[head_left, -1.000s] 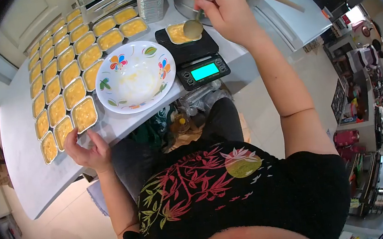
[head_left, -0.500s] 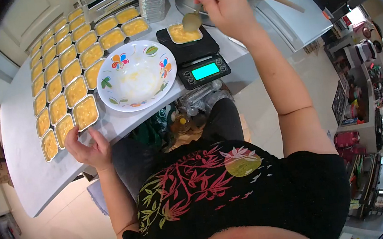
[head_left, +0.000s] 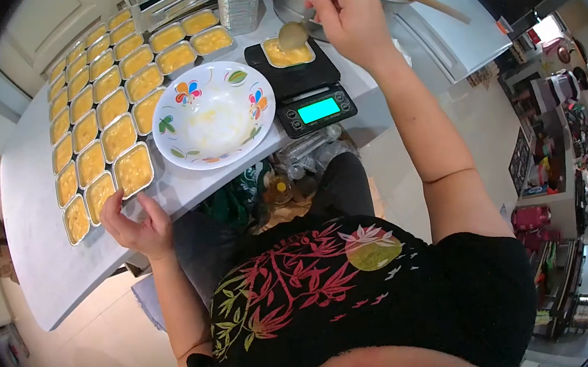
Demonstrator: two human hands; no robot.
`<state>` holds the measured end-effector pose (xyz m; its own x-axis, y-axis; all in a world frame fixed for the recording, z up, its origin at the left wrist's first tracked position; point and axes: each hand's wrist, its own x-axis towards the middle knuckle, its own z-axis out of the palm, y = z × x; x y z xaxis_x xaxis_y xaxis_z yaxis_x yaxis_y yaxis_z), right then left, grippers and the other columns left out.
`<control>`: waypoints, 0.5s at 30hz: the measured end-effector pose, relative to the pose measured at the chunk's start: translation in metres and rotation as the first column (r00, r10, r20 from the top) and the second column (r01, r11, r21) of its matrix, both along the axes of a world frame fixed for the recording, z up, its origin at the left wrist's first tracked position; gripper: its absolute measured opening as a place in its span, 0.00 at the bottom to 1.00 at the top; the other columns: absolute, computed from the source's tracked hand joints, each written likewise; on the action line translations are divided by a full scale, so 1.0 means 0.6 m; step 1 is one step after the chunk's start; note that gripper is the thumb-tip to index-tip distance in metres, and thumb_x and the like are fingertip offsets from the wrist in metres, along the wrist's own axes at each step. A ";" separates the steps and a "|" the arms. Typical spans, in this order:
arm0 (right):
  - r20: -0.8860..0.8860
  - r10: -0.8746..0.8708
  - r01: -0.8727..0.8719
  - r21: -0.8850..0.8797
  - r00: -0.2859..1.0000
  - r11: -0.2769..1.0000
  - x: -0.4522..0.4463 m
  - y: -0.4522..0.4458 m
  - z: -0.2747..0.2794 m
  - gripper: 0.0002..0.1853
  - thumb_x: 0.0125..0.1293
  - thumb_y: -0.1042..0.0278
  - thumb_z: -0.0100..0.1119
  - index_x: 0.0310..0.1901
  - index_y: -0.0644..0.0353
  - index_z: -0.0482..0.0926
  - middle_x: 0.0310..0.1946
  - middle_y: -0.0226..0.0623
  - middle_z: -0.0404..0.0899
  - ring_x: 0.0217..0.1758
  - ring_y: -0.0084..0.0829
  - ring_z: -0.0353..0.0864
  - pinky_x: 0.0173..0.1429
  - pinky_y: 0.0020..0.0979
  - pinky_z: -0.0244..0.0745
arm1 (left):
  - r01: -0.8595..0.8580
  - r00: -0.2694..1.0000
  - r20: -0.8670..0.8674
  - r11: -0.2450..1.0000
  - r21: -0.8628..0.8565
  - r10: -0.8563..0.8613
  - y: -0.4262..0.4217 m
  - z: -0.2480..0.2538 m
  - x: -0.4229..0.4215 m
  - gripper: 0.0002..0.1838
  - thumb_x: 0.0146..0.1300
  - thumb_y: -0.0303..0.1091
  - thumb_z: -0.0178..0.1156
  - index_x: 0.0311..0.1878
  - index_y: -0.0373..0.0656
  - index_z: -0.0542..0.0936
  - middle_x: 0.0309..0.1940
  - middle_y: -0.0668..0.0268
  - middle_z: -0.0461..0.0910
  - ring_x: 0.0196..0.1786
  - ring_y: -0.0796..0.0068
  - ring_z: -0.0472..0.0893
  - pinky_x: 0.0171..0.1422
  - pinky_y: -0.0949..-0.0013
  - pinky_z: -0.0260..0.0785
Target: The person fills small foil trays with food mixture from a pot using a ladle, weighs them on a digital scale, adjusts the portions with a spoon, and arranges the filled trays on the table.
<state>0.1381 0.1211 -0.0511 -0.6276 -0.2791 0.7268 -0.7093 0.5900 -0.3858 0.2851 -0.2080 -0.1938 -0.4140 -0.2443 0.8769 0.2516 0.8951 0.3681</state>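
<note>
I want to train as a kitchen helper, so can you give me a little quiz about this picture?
1. Which hand holds the ladle?
2. True or false: the wooden spoon leans on the rim of the pot.
3. What is the tin under the ladle sitting on?
A) a plate
B) a scale
C) a towel

Key: 1. The right hand. 2. True. 3. B.

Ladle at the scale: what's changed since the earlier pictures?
The ladle's head moved from over the right part of the filled tin to its far edge. Nothing grabbed or released; right hand still holds it. Left hand, scale and flowered bowl stayed put.
</note>
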 end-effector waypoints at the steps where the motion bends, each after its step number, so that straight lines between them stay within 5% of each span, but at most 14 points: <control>1: -0.038 -0.002 0.003 0.011 0.999 1.000 0.000 -0.002 0.001 0.05 0.64 0.74 0.52 0.41 0.63 0.73 0.26 0.35 0.82 0.26 0.22 0.80 0.32 0.23 0.75 | 0.002 1.000 0.001 1.000 0.002 -0.002 0.001 0.000 0.001 0.14 0.53 0.26 0.62 0.43 0.36 0.74 0.36 0.60 0.74 0.36 0.63 0.72 0.44 0.66 0.66; 3: -0.113 -0.010 0.014 0.033 0.994 0.999 0.002 -0.005 0.003 0.05 0.64 0.74 0.52 0.40 0.63 0.73 0.26 0.35 0.82 0.26 0.23 0.81 0.32 0.23 0.75 | 0.004 1.000 0.004 1.000 0.008 -0.004 0.002 0.002 0.002 0.14 0.53 0.26 0.62 0.43 0.36 0.74 0.36 0.60 0.74 0.36 0.63 0.72 0.44 0.65 0.66; 6: -0.013 -0.033 0.034 0.110 0.999 0.993 0.007 -0.010 -0.014 0.05 0.64 0.71 0.53 0.40 0.59 0.75 0.27 0.40 0.82 0.30 0.38 0.83 0.37 0.33 0.76 | 0.003 1.000 0.005 1.000 0.004 -0.003 0.001 0.001 0.001 0.14 0.53 0.26 0.62 0.44 0.36 0.74 0.36 0.60 0.74 0.37 0.63 0.72 0.44 0.65 0.66; 9: -0.057 0.050 -0.051 -0.018 0.997 0.999 0.009 -0.009 -0.014 0.04 0.64 0.75 0.53 0.40 0.62 0.73 0.26 0.36 0.82 0.27 0.23 0.82 0.33 0.24 0.76 | 0.001 1.000 0.002 1.000 0.011 -0.002 0.001 0.001 0.001 0.14 0.52 0.26 0.62 0.43 0.36 0.74 0.36 0.60 0.74 0.37 0.63 0.72 0.44 0.65 0.66; 12: -0.044 0.029 -0.031 -0.035 0.999 0.999 0.014 -0.011 -0.010 0.05 0.63 0.71 0.54 0.40 0.58 0.75 0.28 0.39 0.83 0.32 0.38 0.84 0.35 0.33 0.76 | -0.008 1.000 0.022 1.000 0.012 0.008 0.002 0.000 0.002 0.14 0.51 0.24 0.60 0.43 0.35 0.75 0.37 0.58 0.74 0.38 0.61 0.73 0.44 0.64 0.67; 15: -0.015 0.025 -0.024 0.114 1.000 0.993 0.013 -0.010 -0.015 0.05 0.63 0.71 0.54 0.40 0.57 0.75 0.28 0.39 0.83 0.31 0.38 0.84 0.35 0.33 0.76 | -0.006 1.000 0.022 1.000 0.017 0.005 0.002 -0.002 0.002 0.14 0.51 0.23 0.59 0.43 0.35 0.75 0.37 0.57 0.74 0.39 0.59 0.74 0.45 0.64 0.68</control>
<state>0.1461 0.1149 -0.0602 -0.6076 -0.3760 0.6996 -0.7298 0.6119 -0.3049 0.2862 -0.2069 -0.1951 -0.4321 -0.2619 0.8630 0.2381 0.8898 0.3892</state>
